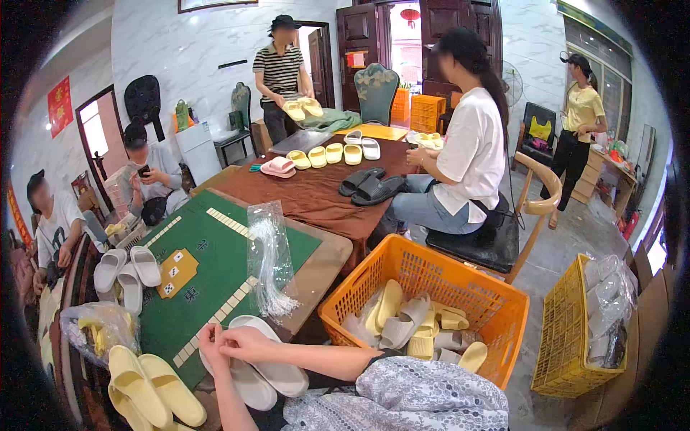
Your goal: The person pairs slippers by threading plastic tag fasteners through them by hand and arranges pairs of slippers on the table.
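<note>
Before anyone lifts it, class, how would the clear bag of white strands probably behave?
The clear bag would likely flop, as it looks thin and creased. It is probably light, since the white strands look slender. Lying flat, it seems unlikely to roll.

I see a patterned chair [376,93], dark wooden doors [460,43] behind it, a red lantern [410,15] above and right of it, a fan [512,82] farther right, a white cabinet [196,151] to its left
</note>
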The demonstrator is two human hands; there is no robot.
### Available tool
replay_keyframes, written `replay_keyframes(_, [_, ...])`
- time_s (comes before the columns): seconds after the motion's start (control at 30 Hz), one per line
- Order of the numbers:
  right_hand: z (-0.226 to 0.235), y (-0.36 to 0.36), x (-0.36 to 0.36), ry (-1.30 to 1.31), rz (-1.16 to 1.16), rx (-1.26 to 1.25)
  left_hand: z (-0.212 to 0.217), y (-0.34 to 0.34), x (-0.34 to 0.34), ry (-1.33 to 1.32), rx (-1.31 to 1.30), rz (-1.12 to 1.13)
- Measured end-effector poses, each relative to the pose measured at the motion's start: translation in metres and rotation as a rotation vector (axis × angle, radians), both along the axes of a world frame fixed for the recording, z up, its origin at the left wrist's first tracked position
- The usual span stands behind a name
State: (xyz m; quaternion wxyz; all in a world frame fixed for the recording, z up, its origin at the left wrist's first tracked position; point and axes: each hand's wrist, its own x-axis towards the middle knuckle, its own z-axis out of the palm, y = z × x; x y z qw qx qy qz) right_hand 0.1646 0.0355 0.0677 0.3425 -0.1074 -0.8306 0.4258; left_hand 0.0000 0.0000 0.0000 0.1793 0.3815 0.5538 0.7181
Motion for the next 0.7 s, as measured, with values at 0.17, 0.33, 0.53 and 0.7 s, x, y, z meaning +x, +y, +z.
replay_keyframes(0.17, [-0.010,-0.018,-0.018,0.110,-0.123,-0.009,0.016,-0.020,-0.004,0.182,-0.056,0.098])
replay_keyframes(0.33, [-0.013,-0.020,-0.011,0.154,-0.141,0.143,0.013,-0.017,-0.007,0.244,-0.074,0.099])
replay_keyframes(0.53, [-0.021,-0.016,-0.009,0.214,-0.159,0.237,0.009,-0.011,-0.002,0.237,-0.059,0.118])
replay_keyframes(0.7, [-0.018,-0.019,-0.005,0.209,-0.142,0.228,0.010,-0.012,-0.001,0.218,-0.065,0.116])
